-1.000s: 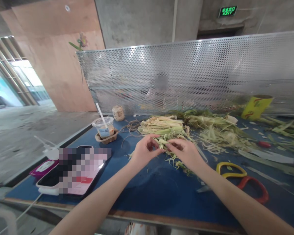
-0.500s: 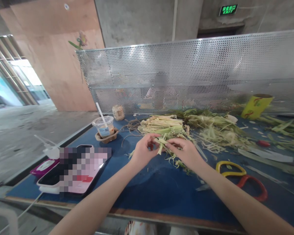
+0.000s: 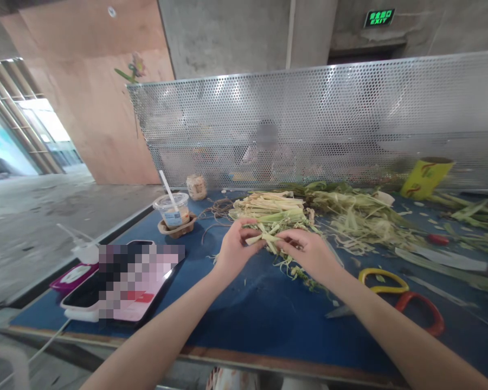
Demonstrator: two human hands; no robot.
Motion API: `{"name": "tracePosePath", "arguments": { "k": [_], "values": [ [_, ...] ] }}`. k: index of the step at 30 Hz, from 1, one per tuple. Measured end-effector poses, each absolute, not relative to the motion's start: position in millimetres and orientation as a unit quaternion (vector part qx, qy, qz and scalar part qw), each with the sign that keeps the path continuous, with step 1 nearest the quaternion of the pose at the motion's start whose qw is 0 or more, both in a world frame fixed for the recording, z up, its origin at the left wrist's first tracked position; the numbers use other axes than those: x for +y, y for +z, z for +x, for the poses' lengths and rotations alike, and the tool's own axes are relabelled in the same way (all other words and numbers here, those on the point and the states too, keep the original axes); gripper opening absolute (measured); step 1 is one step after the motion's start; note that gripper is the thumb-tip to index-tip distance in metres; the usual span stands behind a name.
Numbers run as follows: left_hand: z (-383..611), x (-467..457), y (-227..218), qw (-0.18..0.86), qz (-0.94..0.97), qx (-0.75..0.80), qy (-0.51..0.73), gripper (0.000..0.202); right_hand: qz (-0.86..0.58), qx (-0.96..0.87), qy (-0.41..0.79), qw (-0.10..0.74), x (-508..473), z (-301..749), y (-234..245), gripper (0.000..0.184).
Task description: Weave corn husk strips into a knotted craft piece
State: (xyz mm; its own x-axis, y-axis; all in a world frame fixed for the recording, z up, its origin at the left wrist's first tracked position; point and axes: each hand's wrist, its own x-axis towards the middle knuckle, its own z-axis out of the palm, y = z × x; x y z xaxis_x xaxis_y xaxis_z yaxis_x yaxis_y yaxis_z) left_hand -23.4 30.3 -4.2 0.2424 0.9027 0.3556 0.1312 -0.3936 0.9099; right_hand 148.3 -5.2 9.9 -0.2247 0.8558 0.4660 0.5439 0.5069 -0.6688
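Pale green corn husk strips [image 3: 267,237], crossed over one another, are held between my two hands above the blue table. My left hand [image 3: 238,246] pinches them from the left with thumb and fingers. From the right, my right hand [image 3: 303,249] grips them the same way. Just behind lies a bundle of flat, pale husk strips [image 3: 270,206]. Thin green plant sprigs [image 3: 305,273] lie under and beside my right hand. Scissors with one yellow and one red handle loop [image 3: 384,279] rest near my right forearm, which partly covers them.
A drink cup with a straw [image 3: 173,211] stands in a cardboard holder at left. Nearer are a phone [image 3: 83,295] and a partly blurred pink item [image 3: 162,276]. Loose husks [image 3: 358,216] and a yellow roll [image 3: 427,177] lie right. Behind rises a perforated metal screen [image 3: 228,108], with a person beyond.
The husk strips between my hands have turned and now show a spread, crossed shape. My left fingers have shifted slightly along them; the things on the table stay put.
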Motion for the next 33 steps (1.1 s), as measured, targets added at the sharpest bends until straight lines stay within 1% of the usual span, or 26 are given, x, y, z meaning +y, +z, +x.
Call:
{"name": "tracePosePath", "arguments": {
  "k": [3, 5, 7, 9, 11, 14, 17, 19, 22, 25, 27, 30, 33],
  "values": [
    [-22, 30, -5, 0.432, 0.675, 0.351, 0.484, 0.044, -0.456, -0.757, 0.088, 0.460, -4, 152, 9, 0.014],
    [-21, 29, -6, 0.421, 0.692, 0.339, 0.479, 0.045, -0.439, -0.751, 0.019, 0.492, -2, 154, 8, 0.013],
    [-20, 29, -8, 0.396, 0.712, 0.341, 0.470, 0.045, -0.413, -0.757, -0.025, 0.505, 0, 155, 7, 0.013],
    [-20, 29, -9, 0.370, 0.728, 0.347, 0.461, 0.043, -0.403, -0.770, -0.019, 0.494, 1, 154, 6, 0.013],
    [-21, 29, -9, 0.331, 0.746, 0.357, 0.454, 0.037, -0.408, -0.779, 0.020, 0.476, 0, 152, 5, 0.015],
    [-22, 27, -7, 0.212, 0.788, 0.382, 0.435, 0.022, -0.414, -0.779, 0.062, 0.466, -2, 150, 3, 0.018],
    [-23, 26, -6, 0.105, 0.825, 0.369, 0.414, 0.012, -0.418, -0.778, 0.069, 0.463, -3, 149, 1, 0.020],
    [-22, 24, -6, 0.074, 0.838, 0.356, 0.407, 0.010, -0.428, -0.772, 0.066, 0.465, -3, 149, 1, 0.021],
    [-21, 23, -6, 0.062, 0.842, 0.366, 0.392, 0.011, -0.439, -0.767, 0.060, 0.464, -2, 149, 2, 0.021],
    [-19, 22, -5, 0.086, 0.838, 0.386, 0.376, 0.011, -0.439, -0.773, 0.059, 0.454, -1, 149, 2, 0.021],
    [-18, 22, -4, 0.129, 0.832, 0.395, 0.367, 0.009, -0.431, -0.785, 0.059, 0.441, 1, 149, 1, 0.022],
    [-17, 23, -4, 0.241, 0.806, 0.398, 0.366, 0.012, -0.415, -0.806, 0.059, 0.418, 1, 149, 0, 0.023],
    [-17, 25, -6, 0.392, 0.746, 0.382, 0.379, 0.029, -0.408, -0.820, 0.044, 0.399, 1, 150, -2, 0.022]
  ]
}}
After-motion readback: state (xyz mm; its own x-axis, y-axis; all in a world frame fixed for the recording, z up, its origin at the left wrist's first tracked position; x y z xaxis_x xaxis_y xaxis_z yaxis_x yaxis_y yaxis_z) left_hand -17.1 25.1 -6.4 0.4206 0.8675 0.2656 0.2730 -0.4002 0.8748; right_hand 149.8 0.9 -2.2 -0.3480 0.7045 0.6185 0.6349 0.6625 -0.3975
